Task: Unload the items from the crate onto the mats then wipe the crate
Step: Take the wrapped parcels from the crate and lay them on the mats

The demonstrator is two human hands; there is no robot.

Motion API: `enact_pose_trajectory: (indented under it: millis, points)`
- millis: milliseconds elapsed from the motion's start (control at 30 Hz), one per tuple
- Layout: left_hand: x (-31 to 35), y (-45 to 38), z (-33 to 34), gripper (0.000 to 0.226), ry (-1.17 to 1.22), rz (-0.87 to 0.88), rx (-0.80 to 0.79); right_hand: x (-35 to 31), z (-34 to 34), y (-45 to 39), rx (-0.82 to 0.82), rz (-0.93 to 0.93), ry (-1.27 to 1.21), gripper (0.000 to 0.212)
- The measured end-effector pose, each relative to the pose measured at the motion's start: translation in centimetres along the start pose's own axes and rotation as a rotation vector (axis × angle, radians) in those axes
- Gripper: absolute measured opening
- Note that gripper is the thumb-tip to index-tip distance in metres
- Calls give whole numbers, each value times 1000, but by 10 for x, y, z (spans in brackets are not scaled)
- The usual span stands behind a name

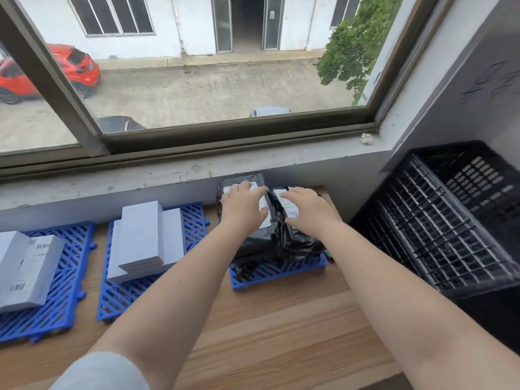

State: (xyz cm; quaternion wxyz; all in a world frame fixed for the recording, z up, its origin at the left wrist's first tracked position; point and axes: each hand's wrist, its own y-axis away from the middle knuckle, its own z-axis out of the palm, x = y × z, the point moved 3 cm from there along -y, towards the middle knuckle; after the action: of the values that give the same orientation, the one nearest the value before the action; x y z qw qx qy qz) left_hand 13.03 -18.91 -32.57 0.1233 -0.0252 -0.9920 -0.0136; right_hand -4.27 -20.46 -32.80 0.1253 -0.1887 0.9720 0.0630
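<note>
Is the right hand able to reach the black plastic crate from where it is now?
Probably yes. The right hand rests on the black plastic parcels, and the black plastic crate stands just to its right with nothing between them.

So both hands are down flat on the black plastic parcels (277, 237) piled on the right blue mat (277, 273), left hand (243, 205) and right hand (308, 208) side by side, fingers spread over the white labels. Middle mat (194, 218) has stacked grey boxes (146, 240), left mat (64, 280) has another grey box (26, 273). Black crate (450, 220) sits tipped on the right of the wooden counter (281, 333), under the window (225, 80).
</note>
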Motion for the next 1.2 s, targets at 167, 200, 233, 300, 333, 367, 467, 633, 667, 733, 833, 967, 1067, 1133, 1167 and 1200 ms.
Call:
enact_pose_trajectory:
  millis: [167,200,233,300,333,367,467,633,667,733,833,967,1067,1133,1167,1200]
  points:
    - [56,3,-19,55,-44,125,38,35,-42,39,35,63,110,69]
    - [70,4,-23,56,-47,146,47,43,-51,49,39,79,119,70]
    - [85,6,-26,57,-49,169,59,52,-60,60,44,99,125,71]
    - [118,10,-33,59,-62,213,80,71,-77,84,59,134,144,72]
    - [137,13,-35,60,-71,235,84,81,-85,97,69,150,155,72]
    - [155,16,-37,61,-82,257,86,92,-93,111,78,164,166,73]
    - [216,31,-35,64,-122,317,75,126,-111,159,91,211,189,75]
    - [330,63,-16,62,-184,360,-18,195,-151,247,75,295,252,73]
    - [355,70,-11,61,-161,386,-16,210,-161,267,83,321,248,71]
    - [405,86,-1,60,-108,457,14,243,-178,306,105,379,226,70]
    - [482,109,21,63,-92,561,39,291,-190,366,140,455,200,71]
    - [567,138,54,62,-52,637,16,349,-187,434,200,554,93,67]
    - [608,139,62,54,91,610,32,381,-183,468,247,616,1,66]
    - [626,134,65,53,120,586,53,400,-183,482,260,634,-15,65]
    - [635,131,68,53,108,584,53,410,-183,487,263,637,-16,65]
    - [643,128,71,54,87,586,47,418,-185,491,267,638,-16,64]
